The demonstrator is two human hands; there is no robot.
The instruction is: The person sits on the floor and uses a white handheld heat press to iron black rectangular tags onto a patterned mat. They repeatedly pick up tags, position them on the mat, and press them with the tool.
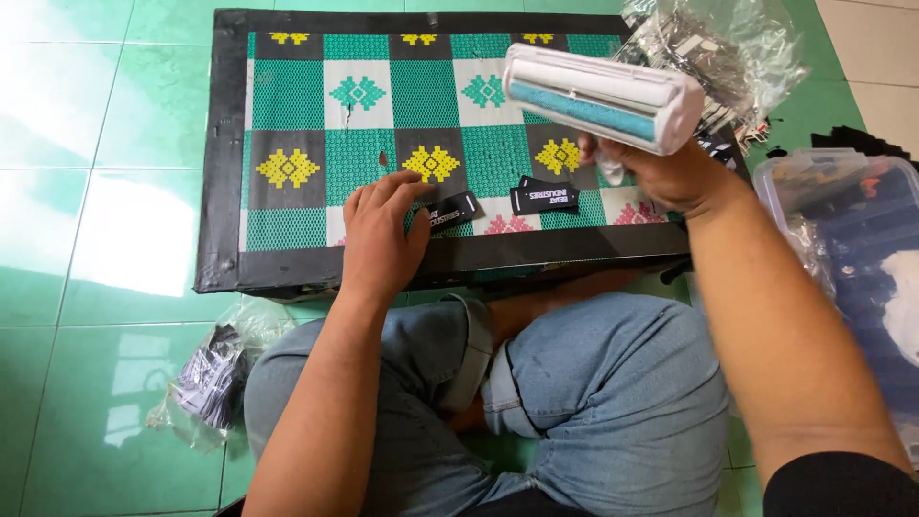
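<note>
My right hand [670, 172] grips the handle of a white lint roller [601, 98] with a teal strip, held lifted over the right part of the low board [220, 172]. The board has a black border and a green, white and black patterned cover. My left hand [381, 235] lies flat on the board near its front edge, fingertips touching a small black label [450, 211]. A second pair of black labels [544, 196] lies just right of it, below the roller. My crossed legs in jeans are under the board's near edge.
A clear plastic bag of black labels [215, 378] lies on the green tiled floor at my left knee. Crumpled clear bags [728, 48] sit at the board's far right corner. A clear plastic storage box [852, 230] with dark items stands on the right.
</note>
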